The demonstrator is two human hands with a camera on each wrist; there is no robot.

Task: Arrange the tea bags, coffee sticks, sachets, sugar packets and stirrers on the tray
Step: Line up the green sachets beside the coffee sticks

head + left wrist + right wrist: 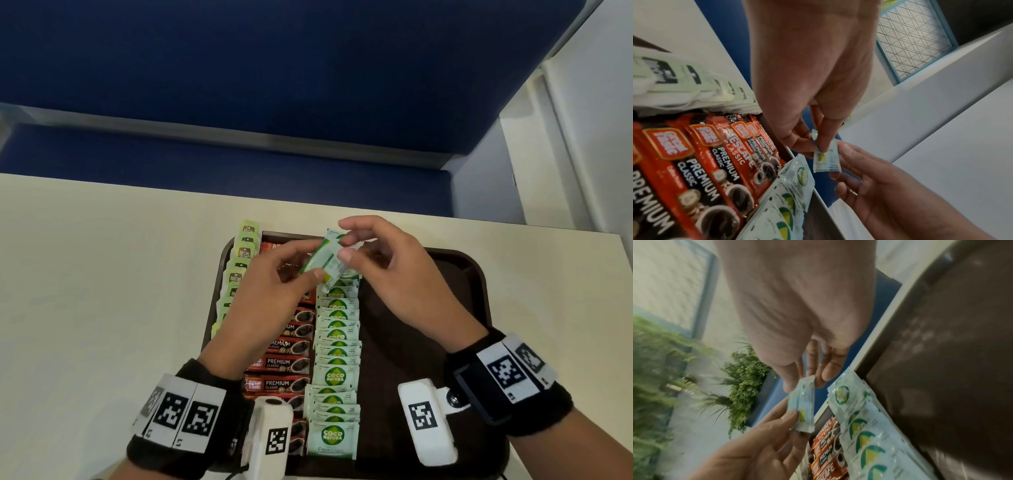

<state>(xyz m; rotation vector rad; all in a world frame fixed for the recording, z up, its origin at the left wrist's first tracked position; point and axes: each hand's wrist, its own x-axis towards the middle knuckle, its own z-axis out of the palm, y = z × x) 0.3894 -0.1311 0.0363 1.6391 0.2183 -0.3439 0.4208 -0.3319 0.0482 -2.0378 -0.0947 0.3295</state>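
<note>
A dark brown tray (418,308) holds three rows: green tea bags (239,260) along its left edge, red coffee sticks (284,363) beside them, and pale green sugar sachets (337,353) down the middle. Above the far end of the sachet row, both hands hold a small bunch of the same pale green sachets (327,263). My left hand (308,263) pinches the bunch (826,159) from the left. My right hand (344,240) pinches its upper end (803,405) between thumb and forefinger. No stirrers are in view.
The tray sits on a cream table (102,274), close to its near edge. A blue padded bench (239,102) runs behind the table's far edge, and a white wall (582,137) stands at the right. Bare brown surface shows on the tray's right half.
</note>
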